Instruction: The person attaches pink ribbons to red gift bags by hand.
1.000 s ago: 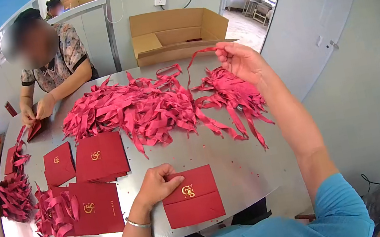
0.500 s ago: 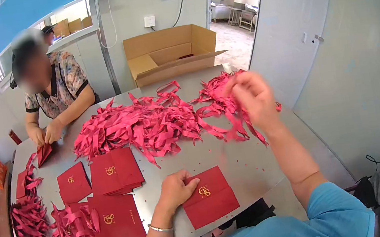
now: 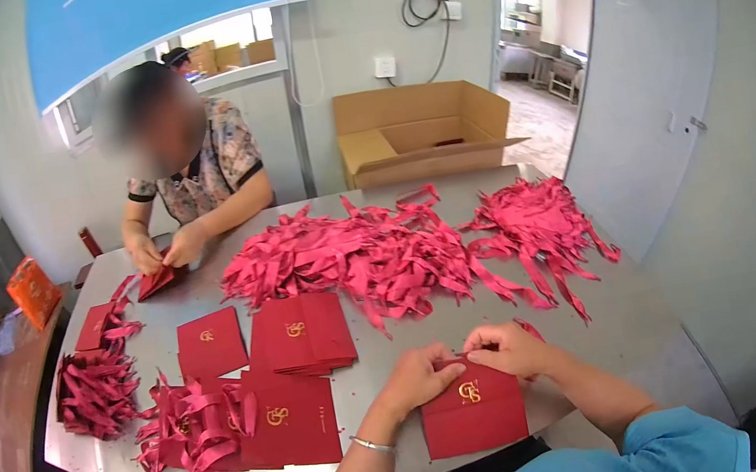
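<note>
A red paper bag [image 3: 476,421] with a gold logo lies flat at the table's front edge. My left hand [image 3: 418,377] is closed on its top edge, thumb on the front face. Beside it my right hand [image 3: 510,351] pinches at the same edge. A bit of pink ribbon [image 3: 529,329] shows behind the right hand's fingers; its end at the bag is hidden by them. Beyond the hands lies a large heap of pink ribbons [image 3: 351,256], with a second ribbon pile [image 3: 537,218] to its right.
Stacked red bags [image 3: 304,335] and a ribboned bag pile [image 3: 194,425] lie to the left. More ribboned bags [image 3: 97,392] sit at the far left edge. Across the table a co-worker [image 3: 194,167] handles a red bag [image 3: 160,276]. An open cardboard box [image 3: 431,164] stands behind the table.
My right hand has come down from above the ribbon pile to the bag's top edge, next to my left hand. The bag now lies straighter. The head view has shifted left.
</note>
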Motion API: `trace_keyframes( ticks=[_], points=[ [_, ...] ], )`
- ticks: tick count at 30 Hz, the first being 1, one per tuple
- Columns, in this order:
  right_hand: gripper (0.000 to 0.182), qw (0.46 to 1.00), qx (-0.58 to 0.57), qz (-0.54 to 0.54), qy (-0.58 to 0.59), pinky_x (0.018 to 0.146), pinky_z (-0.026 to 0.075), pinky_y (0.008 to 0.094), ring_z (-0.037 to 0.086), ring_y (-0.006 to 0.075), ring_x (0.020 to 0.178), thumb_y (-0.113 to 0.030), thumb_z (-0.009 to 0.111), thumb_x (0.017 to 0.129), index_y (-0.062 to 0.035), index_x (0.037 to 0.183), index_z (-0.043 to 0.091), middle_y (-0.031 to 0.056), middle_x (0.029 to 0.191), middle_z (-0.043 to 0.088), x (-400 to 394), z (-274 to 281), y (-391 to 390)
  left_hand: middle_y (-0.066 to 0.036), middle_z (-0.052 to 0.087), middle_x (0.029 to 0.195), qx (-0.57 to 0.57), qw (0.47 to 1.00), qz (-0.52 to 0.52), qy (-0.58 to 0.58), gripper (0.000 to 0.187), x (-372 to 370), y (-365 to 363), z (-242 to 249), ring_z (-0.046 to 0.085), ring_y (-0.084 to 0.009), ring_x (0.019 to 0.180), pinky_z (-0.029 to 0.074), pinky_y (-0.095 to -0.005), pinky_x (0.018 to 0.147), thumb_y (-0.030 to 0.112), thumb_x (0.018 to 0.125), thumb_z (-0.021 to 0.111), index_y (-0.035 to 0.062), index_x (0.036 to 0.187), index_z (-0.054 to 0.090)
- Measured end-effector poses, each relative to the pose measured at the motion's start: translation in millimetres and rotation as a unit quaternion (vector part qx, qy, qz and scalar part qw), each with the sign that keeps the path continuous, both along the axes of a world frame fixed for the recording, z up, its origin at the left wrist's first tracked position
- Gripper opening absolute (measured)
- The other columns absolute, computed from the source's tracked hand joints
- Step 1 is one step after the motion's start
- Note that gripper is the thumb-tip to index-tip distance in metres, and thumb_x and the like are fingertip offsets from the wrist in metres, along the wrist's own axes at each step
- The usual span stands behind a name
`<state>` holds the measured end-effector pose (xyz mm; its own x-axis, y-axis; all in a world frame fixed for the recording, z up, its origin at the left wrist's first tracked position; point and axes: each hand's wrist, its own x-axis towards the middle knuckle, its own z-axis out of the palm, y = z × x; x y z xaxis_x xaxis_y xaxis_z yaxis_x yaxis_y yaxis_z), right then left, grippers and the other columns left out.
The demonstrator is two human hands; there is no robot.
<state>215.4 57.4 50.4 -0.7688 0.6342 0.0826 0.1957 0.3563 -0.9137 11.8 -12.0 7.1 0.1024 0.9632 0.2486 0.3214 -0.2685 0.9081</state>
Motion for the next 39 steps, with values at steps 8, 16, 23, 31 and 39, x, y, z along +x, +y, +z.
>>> trace_keyframes(
  ticks=[8, 16, 23, 31, 39],
  points=[
    [0.010, 0.993, -0.090, 0.017, 0.074, 0.069, 0.047, 0.0236, 0.058, 0.0072, 0.079, -0.009, 0.053, 0.097, -0.0040, 0.105, 0.051, 0.0038, 0.088, 0.062, 25, -32, 21, -0.001, 0.063, 0.075, -0.015, 0.996, -0.047, -0.075, 0.015, 1, 2, -5, 0.055, -0.0079, 0.070, 0.047, -0.0258, 0.063, 0.015, 0.085, 0.073, 0.0036, 0.082, 0.063],
    [0.013, 0.930, -0.216, -0.056, 0.291, 0.074, 0.051, 0.0272, 0.062, 0.0143, 0.083, -0.017, 0.045, 0.100, -0.0048, 0.103, 0.050, 0.0113, 0.092, 0.065, 36, -13, -14, 0.005, 0.060, 0.083, -0.132, 0.924, -0.106, -0.343, 0.010, 21, -9, 11, 0.053, -0.0040, 0.072, 0.044, -0.0197, 0.065, 0.011, 0.090, 0.068, 0.0071, 0.088, 0.060],
    [0.019, 0.895, -0.252, -0.133, 0.344, 0.074, 0.047, 0.0264, 0.058, 0.0122, 0.079, -0.021, 0.050, 0.098, -0.0038, 0.098, 0.058, 0.0055, 0.088, 0.062, 33, -16, -13, 0.002, 0.062, 0.083, -0.200, 0.898, -0.092, -0.380, 0.010, 29, -10, 12, 0.057, -0.0067, 0.074, 0.048, -0.0220, 0.068, 0.013, 0.089, 0.069, 0.0075, 0.089, 0.060],
    [0.021, 0.880, -0.239, -0.101, 0.398, 0.071, 0.044, 0.0244, 0.055, 0.0097, 0.078, -0.023, 0.054, 0.097, -0.0026, 0.097, 0.061, 0.0012, 0.082, 0.058, 36, -22, -10, 0.001, 0.065, 0.085, -0.194, 0.948, -0.101, -0.232, 0.009, 27, -9, 20, 0.059, -0.0092, 0.078, 0.048, -0.0238, 0.075, 0.007, 0.086, 0.071, 0.0056, 0.089, 0.063],
    [0.017, 0.865, -0.244, -0.091, 0.429, 0.069, 0.044, 0.0236, 0.055, 0.0079, 0.075, -0.019, 0.056, 0.096, -0.0026, 0.098, 0.058, 0.0020, 0.081, 0.058, 34, -39, -18, -0.001, 0.069, 0.092, -0.177, 0.982, -0.059, -0.015, 0.012, 73, -15, 68, 0.060, -0.0086, 0.086, 0.048, -0.0256, 0.083, 0.003, 0.083, 0.073, -0.0002, 0.094, 0.069]
  ],
)
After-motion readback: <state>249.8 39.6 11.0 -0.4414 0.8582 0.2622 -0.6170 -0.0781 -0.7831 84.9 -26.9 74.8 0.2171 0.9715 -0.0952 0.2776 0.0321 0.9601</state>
